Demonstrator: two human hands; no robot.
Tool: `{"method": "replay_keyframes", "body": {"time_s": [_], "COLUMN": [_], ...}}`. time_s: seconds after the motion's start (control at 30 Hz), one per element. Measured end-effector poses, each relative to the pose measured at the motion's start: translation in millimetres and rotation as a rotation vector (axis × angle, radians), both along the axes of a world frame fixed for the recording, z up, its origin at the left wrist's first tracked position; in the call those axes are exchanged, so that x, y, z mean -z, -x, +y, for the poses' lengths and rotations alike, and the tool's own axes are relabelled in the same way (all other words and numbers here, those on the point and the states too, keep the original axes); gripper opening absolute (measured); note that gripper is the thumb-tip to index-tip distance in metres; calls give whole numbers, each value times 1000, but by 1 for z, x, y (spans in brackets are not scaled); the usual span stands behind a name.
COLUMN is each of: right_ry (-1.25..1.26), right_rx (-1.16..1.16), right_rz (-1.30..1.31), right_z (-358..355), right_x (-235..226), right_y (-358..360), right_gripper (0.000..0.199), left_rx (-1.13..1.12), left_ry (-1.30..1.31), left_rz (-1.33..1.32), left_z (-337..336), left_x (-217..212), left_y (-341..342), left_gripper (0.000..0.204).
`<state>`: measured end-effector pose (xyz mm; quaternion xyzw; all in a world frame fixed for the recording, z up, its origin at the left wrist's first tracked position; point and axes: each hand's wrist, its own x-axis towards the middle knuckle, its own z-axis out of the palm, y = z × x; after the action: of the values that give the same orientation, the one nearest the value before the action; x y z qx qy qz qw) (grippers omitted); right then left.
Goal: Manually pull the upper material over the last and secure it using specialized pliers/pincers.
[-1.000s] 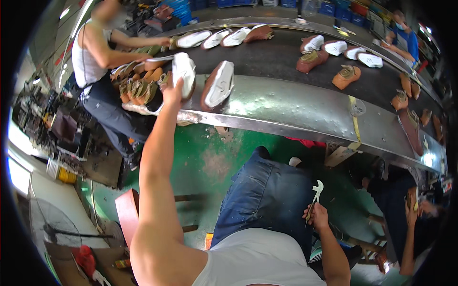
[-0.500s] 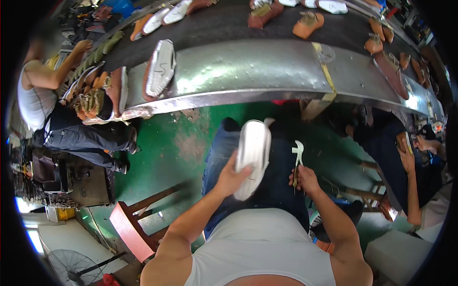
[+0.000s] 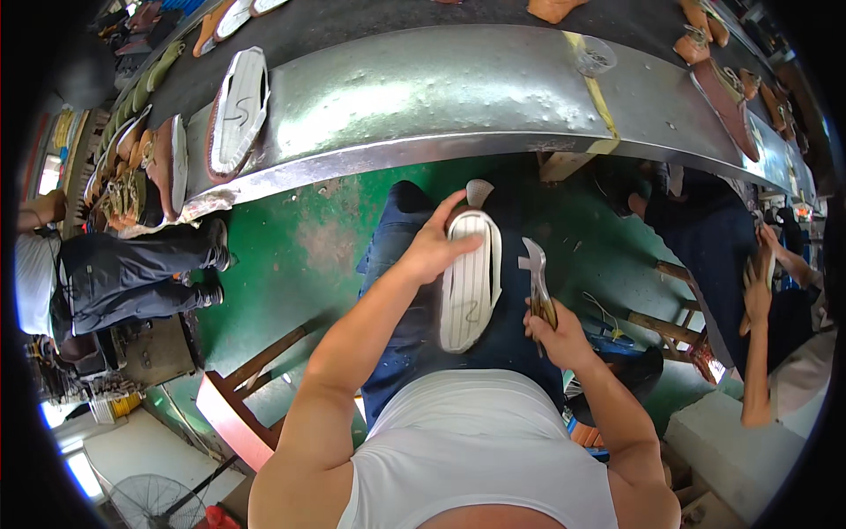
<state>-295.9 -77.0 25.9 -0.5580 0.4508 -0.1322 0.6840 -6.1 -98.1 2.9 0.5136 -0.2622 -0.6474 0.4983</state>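
Observation:
My left hand (image 3: 434,251) is closed around the far end of a shoe, its thumb lying on the sole. The shoe (image 3: 467,304) is held sole up over my lap, with a white ribbed sole and a dark curved mark near the close end. A grey textured flap (image 3: 479,192) sticks out past its far end. To its right, my right hand (image 3: 555,333) grips the handles of metal lasting pincers (image 3: 535,264). Their head points away from me, apart from the shoe. Whether their jaws meet is too small to tell.
Ahead runs a metal-edged bench (image 3: 423,97), with another upturned shoe (image 3: 238,115) and a shoe row (image 3: 163,167) at left. A pinkish stool (image 3: 225,414) stands at lower left. Co-workers flank me; the right one's hands (image 3: 758,286) hold a shoe.
My left hand has shifted from the shoe's side to its far end. The shoe stands straighter, and the pincers have turned in my right hand. The view has moved slightly.

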Motion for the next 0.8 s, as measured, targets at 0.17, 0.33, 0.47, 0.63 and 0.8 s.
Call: {"method": "replay_keyframes", "body": {"time_s": [0.17,0.33,0.47,0.63,0.8], "right_ry": [185,-94,-288,-413,27], "right_rx": [-294,-405,-323,-322,-543], "right_rz": [76,-25,-208,-131,235], "right_z": [4,-1,0,-9,-21], "right_x": [-62,-56,-62,-70,-58], "right_y": [-34,-61,-82,-97,-108], "right_gripper": [32,32,30,27,24], "left_rx": [-21,28,5,35,-24], "left_ry": [246,297,299,187,215], "left_rz": [-57,-234,-314,-478,-328], "left_z": [53,78,91,95,99], "left_x": [-19,-27,-32,-29,-10], "left_y": [-21,-30,-42,-54,-61], "left_gripper": [69,61,58,56,53]}}
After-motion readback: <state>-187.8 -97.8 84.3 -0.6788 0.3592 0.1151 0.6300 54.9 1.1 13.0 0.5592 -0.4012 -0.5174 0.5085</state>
